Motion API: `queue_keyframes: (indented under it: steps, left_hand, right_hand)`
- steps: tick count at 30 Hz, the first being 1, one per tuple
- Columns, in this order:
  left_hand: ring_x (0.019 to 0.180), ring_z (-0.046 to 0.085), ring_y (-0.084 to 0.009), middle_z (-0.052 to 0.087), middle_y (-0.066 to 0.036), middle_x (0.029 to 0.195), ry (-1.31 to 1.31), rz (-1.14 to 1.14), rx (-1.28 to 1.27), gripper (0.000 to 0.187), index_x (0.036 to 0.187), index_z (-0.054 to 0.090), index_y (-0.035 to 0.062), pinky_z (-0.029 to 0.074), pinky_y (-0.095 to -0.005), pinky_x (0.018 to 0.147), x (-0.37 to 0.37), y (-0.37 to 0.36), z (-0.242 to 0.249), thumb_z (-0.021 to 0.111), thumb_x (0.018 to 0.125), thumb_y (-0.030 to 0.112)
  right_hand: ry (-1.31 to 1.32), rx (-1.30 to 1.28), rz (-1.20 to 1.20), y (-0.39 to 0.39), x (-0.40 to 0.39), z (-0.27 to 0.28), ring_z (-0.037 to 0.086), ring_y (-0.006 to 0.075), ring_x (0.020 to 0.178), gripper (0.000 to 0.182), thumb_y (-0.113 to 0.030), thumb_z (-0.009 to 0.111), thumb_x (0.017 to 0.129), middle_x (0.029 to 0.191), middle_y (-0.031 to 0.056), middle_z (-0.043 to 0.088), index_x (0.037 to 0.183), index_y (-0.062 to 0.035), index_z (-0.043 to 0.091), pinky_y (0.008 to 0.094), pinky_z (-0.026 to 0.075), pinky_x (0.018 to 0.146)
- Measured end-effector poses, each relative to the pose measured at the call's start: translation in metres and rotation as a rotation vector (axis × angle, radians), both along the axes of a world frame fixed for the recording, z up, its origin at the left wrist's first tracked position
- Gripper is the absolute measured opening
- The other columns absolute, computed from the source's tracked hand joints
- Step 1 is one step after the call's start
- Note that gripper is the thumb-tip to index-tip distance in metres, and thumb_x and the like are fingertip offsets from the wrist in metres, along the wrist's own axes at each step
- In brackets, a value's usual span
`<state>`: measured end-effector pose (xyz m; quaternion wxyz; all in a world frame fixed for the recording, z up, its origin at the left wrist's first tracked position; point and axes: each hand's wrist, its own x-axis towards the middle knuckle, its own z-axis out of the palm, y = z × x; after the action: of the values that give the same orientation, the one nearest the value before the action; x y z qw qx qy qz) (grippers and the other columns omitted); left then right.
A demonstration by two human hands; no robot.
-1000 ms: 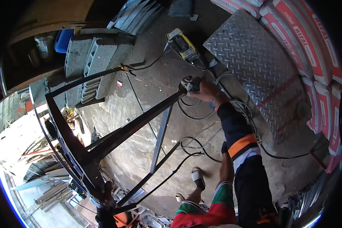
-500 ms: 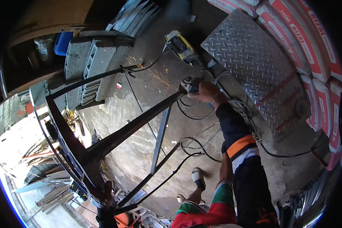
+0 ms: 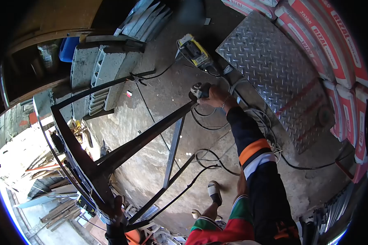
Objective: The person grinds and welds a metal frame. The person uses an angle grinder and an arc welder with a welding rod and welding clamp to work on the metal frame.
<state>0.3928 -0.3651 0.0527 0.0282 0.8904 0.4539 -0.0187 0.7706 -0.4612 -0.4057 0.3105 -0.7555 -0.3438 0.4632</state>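
Observation:
My right hand (image 3: 215, 97) is wrapped round an angle grinder (image 3: 198, 90), which sits at the upper end of a long dark metal bar (image 3: 151, 132). That bar belongs to a welded metal frame (image 3: 71, 136) reaching across the left half of the view. Low on the left, my left hand (image 3: 117, 212) is closed on the frame's lower corner, its fingers partly in shadow. A clamp (image 3: 138, 78) with a cable grips the frame's far end. No sparks show at the grinder.
A yellow and black machine (image 3: 194, 51) stands on the floor ahead. Right of it lies a diamond-plate platform (image 3: 270, 73) beside stacked red and white bags (image 3: 310, 41). Looped cables (image 3: 253, 118) cross the floor. Concrete blocks (image 3: 84, 71) stand at the left. A sandalled foot (image 3: 214, 192) shows below.
The sparks near the clamp are gone. My right hand and the grinder have shifted slightly left, and the right forearm has moved left with them.

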Motion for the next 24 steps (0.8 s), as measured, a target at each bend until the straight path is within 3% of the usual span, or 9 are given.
queue_keyframes:
  steps: [2,4,7,13,16,24]
  left_hand:
    - [0.124,0.055,-0.0293,0.051,-0.016,0.141,-0.01,-0.006,0.006,0.084,0.154,0.032,0.0025,0.048,-0.0383,0.099,0.003,0.003,-0.002,0.077,0.084,0.016]
    - [0.124,0.055,-0.0297,0.051,-0.017,0.14,-0.013,-0.005,0.004,0.085,0.154,0.032,0.0022,0.048,-0.0386,0.099,0.005,0.001,-0.001,0.077,0.084,0.016]
    - [0.124,0.055,-0.0302,0.051,-0.017,0.14,-0.012,-0.008,-0.002,0.085,0.154,0.032,0.0018,0.048,-0.0392,0.099,0.006,0.001,-0.001,0.077,0.084,0.017]
    - [0.124,0.055,-0.0312,0.051,-0.018,0.14,-0.015,-0.023,-0.004,0.085,0.154,0.033,0.001,0.047,-0.0403,0.1,0.009,0.001,-0.003,0.078,0.084,0.02]
    - [0.124,0.055,-0.0317,0.051,-0.018,0.14,-0.025,-0.035,-0.001,0.086,0.153,0.033,0.0006,0.047,-0.0408,0.1,0.011,0.002,-0.003,0.078,0.084,0.021]
    - [0.124,0.055,-0.0331,0.052,-0.019,0.14,-0.047,-0.059,0.003,0.087,0.153,0.034,-0.0004,0.046,-0.0423,0.101,0.015,0.002,-0.004,0.079,0.083,0.024]
  right_hand:
    - [-0.043,-0.05,0.019,0.005,0.004,-0.005,0.071,0.0408,0.098,0.093,-0.071,0.078,0.069,0.104,0.0281,0.071,0.114,0.0093,0.065,0.0437,0.056,0.087]
    - [0.04,0.194,-0.069,0.001,-0.009,-0.02,0.071,0.0404,0.097,0.092,-0.07,0.078,0.071,0.103,0.0276,0.071,0.113,0.01,0.064,0.0443,0.056,0.085]
    - [-0.082,0.04,-0.072,-0.006,-0.012,-0.007,0.071,0.04,0.097,0.089,-0.069,0.078,0.072,0.102,0.0275,0.071,0.114,0.0095,0.064,0.0447,0.056,0.085]
    - [-0.015,0.05,-0.039,-0.029,-0.001,0.031,0.071,0.0401,0.096,0.079,-0.065,0.079,0.072,0.099,0.0287,0.071,0.103,0.0075,0.068,0.0443,0.056,0.084]
    - [-0.031,0.088,-0.072,-0.025,-0.003,0.018,0.07,0.0406,0.095,0.078,-0.065,0.079,0.073,0.097,0.0291,0.07,0.099,0.0074,0.07,0.0449,0.057,0.083]
    - [-0.026,0.02,-0.015,-0.02,0.004,0.022,0.07,0.0394,0.1,0.082,-0.066,0.076,0.074,0.105,0.0298,0.07,0.107,0.0083,0.069,0.0436,0.056,0.087]
